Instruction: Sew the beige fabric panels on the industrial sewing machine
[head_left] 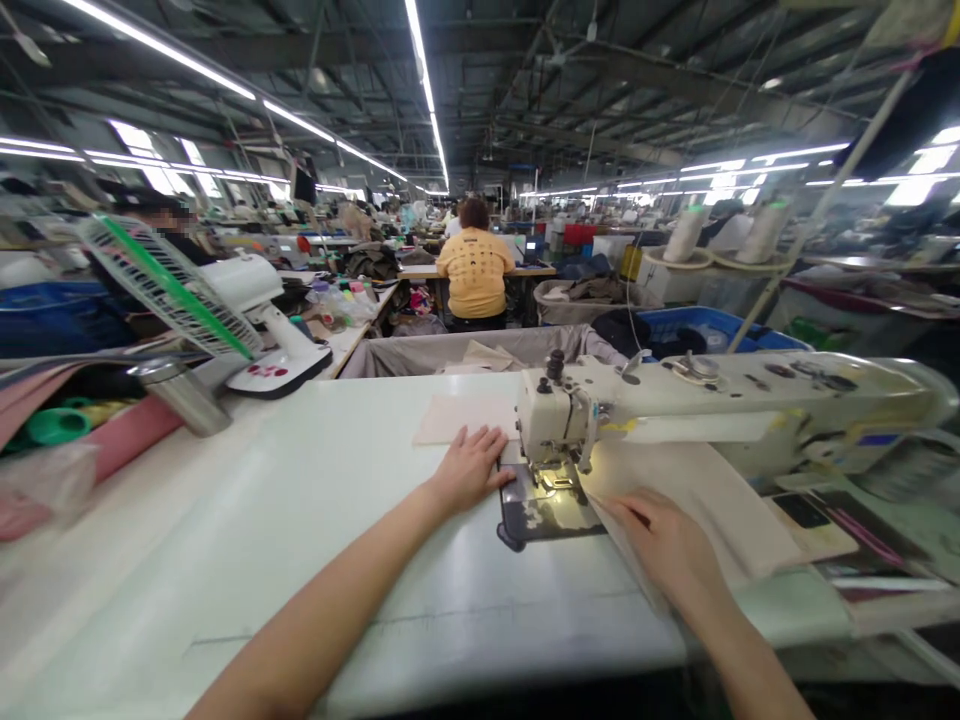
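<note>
A pale sewing machine (pixel 559 420) stands on the table, its lamp lighting the presser foot and the dark metal plate (pixel 536 522) under it. My left hand (pixel 471 470) lies flat left of the foot, fingers stretched over the near edge of a light pink-beige fabric piece (pixel 450 418). Right of the needle, my right hand (pixel 660 535) pinches the edge of a beige fabric panel (pixel 720 500) between thumb and fingers. That panel spreads under the machine arm. Whether both fabric parts join behind the machine head cannot be seen.
A white fan (pixel 247 290) and a steel flask (pixel 184 395) stand at the left. Behind the table is a cloth-lined bin (pixel 390 355) with fabric. Thread cones (pixel 686 235) rise at the back right. A phone (pixel 801 510) lies at the right. A person in yellow (pixel 476 270) sits ahead.
</note>
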